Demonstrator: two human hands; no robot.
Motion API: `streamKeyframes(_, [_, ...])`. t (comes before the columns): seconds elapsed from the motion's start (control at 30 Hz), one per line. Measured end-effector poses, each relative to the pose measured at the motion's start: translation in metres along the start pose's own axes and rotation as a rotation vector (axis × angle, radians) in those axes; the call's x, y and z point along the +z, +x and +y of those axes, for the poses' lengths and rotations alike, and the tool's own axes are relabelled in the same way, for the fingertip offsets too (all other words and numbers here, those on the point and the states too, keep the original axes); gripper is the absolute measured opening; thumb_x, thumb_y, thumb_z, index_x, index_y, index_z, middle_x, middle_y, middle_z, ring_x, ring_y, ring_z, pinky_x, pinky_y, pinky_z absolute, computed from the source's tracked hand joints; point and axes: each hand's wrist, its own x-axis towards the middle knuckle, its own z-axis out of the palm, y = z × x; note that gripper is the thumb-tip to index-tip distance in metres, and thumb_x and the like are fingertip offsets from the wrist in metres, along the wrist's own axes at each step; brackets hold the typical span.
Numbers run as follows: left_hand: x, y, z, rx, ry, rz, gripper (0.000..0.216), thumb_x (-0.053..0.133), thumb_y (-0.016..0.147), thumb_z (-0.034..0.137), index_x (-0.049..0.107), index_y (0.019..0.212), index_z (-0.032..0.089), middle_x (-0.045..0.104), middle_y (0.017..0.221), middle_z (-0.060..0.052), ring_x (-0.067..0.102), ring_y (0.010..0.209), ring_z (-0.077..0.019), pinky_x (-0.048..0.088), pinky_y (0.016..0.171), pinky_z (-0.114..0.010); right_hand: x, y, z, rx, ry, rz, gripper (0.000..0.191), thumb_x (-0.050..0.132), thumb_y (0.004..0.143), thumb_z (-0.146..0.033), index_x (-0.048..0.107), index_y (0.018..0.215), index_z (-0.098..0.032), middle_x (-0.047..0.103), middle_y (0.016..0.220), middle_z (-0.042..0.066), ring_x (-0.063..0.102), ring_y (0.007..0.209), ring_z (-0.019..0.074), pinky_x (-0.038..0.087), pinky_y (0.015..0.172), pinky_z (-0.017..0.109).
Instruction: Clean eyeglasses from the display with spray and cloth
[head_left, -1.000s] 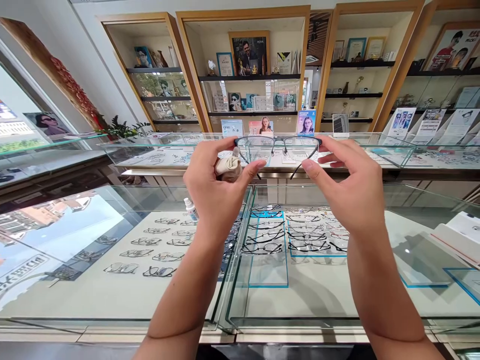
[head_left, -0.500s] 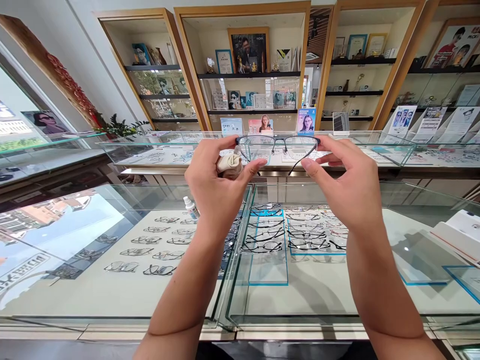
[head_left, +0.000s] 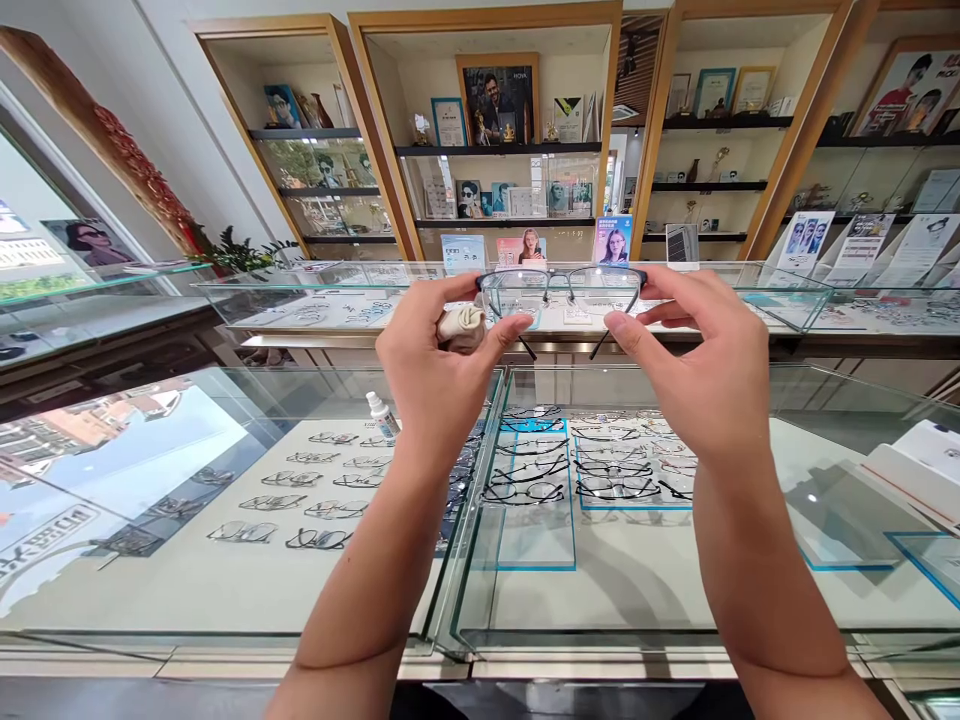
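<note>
I hold a pair of dark-framed glasses [head_left: 561,290] up at chest height over a glass display counter [head_left: 465,600]. My left hand [head_left: 435,360] pinches the left lens rim between thumb and forefinger and also keeps a crumpled beige cloth [head_left: 461,327] tucked against its palm. My right hand [head_left: 705,370] pinches the right rim the same way. The temples hang folded down behind the lenses.
Rows of spectacle frames [head_left: 570,470] lie under the counter glass, with a small white bottle [head_left: 381,413] at the left case. A second glass counter [head_left: 750,300] runs behind, and wooden wall shelves [head_left: 495,150] hold pictures and leaflets.
The glasses and both hands have shifted slightly right and tilted a little; the grip is the same.
</note>
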Motion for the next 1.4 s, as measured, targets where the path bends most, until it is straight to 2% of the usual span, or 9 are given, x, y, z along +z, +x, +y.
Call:
streamKeyframes(0.23, [0.0007, -0.0003, 0.0028, 0.042, 0.039, 0.033, 0.044, 0.087, 0.089, 0.065, 0.077, 0.117, 0.033, 0.077, 0.109, -0.007, 0.073, 0.110, -0.0312, 0.062, 0.093, -0.049, -0.0012, 0.0006, -0.0015, 0.023, -0.031, -0.057, 0.043, 0.069, 0.105, -0.059, 0.074, 0.139, -0.034, 0.077, 0.129, 0.011, 0.080, 0.101, 0.0325, 0.064, 0.095, 0.060])
streamKeyframes(0.4, [0.0005, -0.0008, 0.0064, 0.038, 0.084, 0.025, 0.040, 0.087, 0.090, 0.063, 0.077, 0.119, 0.038, 0.077, 0.105, -0.007, 0.072, 0.107, -0.0316, 0.062, 0.092, -0.053, -0.0017, 0.0020, -0.0009, 0.015, -0.055, -0.072, 0.043, 0.066, 0.106, -0.061, 0.074, 0.139, -0.034, 0.078, 0.130, 0.011, 0.080, 0.099, 0.0307, 0.065, 0.091, 0.055])
streamKeyframes(0.67, [0.0018, -0.0023, 0.0069, 0.035, 0.071, 0.034, 0.039, 0.088, 0.089, 0.063, 0.077, 0.117, 0.038, 0.077, 0.105, -0.008, 0.071, 0.106, -0.0322, 0.060, 0.091, -0.054, -0.0016, 0.0021, 0.0004, 0.053, -0.052, -0.108, 0.041, 0.067, 0.106, -0.057, 0.074, 0.139, -0.033, 0.077, 0.130, 0.011, 0.079, 0.100, 0.0309, 0.064, 0.089, 0.054])
streamKeyframes(0.83, [0.0029, -0.0027, 0.0048, 0.023, 0.056, 0.010, 0.043, 0.086, 0.090, 0.063, 0.075, 0.122, 0.036, 0.076, 0.111, -0.009, 0.070, 0.115, -0.0344, 0.059, 0.089, -0.054, -0.0013, 0.0026, 0.0022, 0.050, -0.050, -0.119, 0.039, 0.068, 0.106, -0.055, 0.074, 0.137, -0.032, 0.077, 0.128, 0.011, 0.079, 0.098, 0.0308, 0.063, 0.088, 0.054])
streamKeyframes(1.03, [0.0031, -0.0028, 0.0080, 0.048, 0.112, 0.042, 0.039, 0.087, 0.090, 0.063, 0.075, 0.118, 0.039, 0.077, 0.106, -0.008, 0.071, 0.107, -0.0323, 0.061, 0.089, -0.054, -0.0004, 0.0020, -0.0001, 0.072, -0.045, -0.119, 0.039, 0.067, 0.105, -0.052, 0.076, 0.136, -0.030, 0.077, 0.128, 0.010, 0.078, 0.095, 0.0287, 0.063, 0.087, 0.051])
streamKeyframes(1.23, [0.0031, -0.0037, 0.0082, 0.001, 0.073, 0.017, 0.042, 0.087, 0.089, 0.064, 0.075, 0.121, 0.039, 0.077, 0.113, -0.010, 0.069, 0.115, -0.0342, 0.060, 0.091, -0.056, 0.0029, 0.0023, 0.0038, 0.103, -0.006, -0.157, 0.039, 0.069, 0.104, -0.049, 0.079, 0.135, -0.029, 0.079, 0.125, 0.010, 0.079, 0.091, 0.0273, 0.065, 0.088, 0.049])
streamKeyframes(1.4, [0.0030, -0.0033, 0.0081, 0.017, 0.093, 0.032, 0.040, 0.088, 0.089, 0.063, 0.075, 0.117, 0.039, 0.078, 0.111, -0.009, 0.070, 0.111, -0.0337, 0.061, 0.091, -0.056, 0.0036, 0.0031, 0.0047, 0.120, -0.002, -0.180, 0.040, 0.068, 0.105, -0.049, 0.078, 0.137, -0.028, 0.080, 0.127, 0.010, 0.079, 0.094, 0.0285, 0.065, 0.089, 0.050])
